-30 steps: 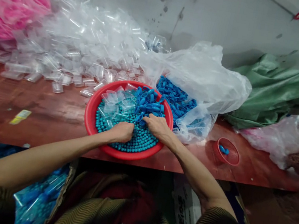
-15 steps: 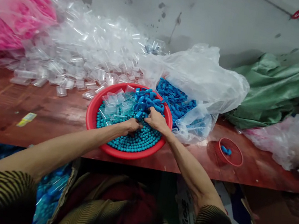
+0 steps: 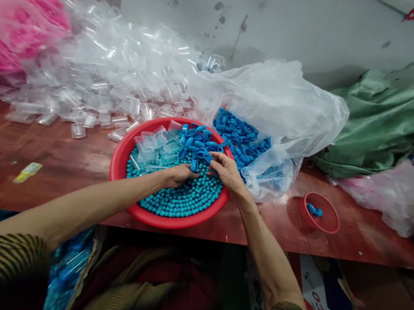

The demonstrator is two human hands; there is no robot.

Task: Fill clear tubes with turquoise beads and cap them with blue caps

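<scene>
A red basin [image 3: 120,162] in front of me holds turquoise beads [image 3: 170,204], clear plastic covers [image 3: 153,145] and blue plastic caps [image 3: 197,140]. My left hand [image 3: 178,175] is low over the beads, its fingers closed on a small blue cap [image 3: 194,165] that stands up at the fingertips. To the right of it, my right hand [image 3: 227,171] reaches over the basin's rim. Its fingers are slightly apart, with the fingertips beside the heap of caps. Whether anything small lies between them is hidden.
Clear covers [image 3: 83,87] are heaped behind the basin to the left. A plastic bag [image 3: 287,102] spills more blue caps [image 3: 245,140]. A small red basket [image 3: 318,224] stands to the right, near a green sack [image 3: 391,117]. A pink-filled bag [image 3: 10,21] fills the left corner.
My right hand has loosened from a pinch and drawn slightly right and down. The left hand, with the blue cap, has shifted a little right within the basin. The whole view has shifted slightly.
</scene>
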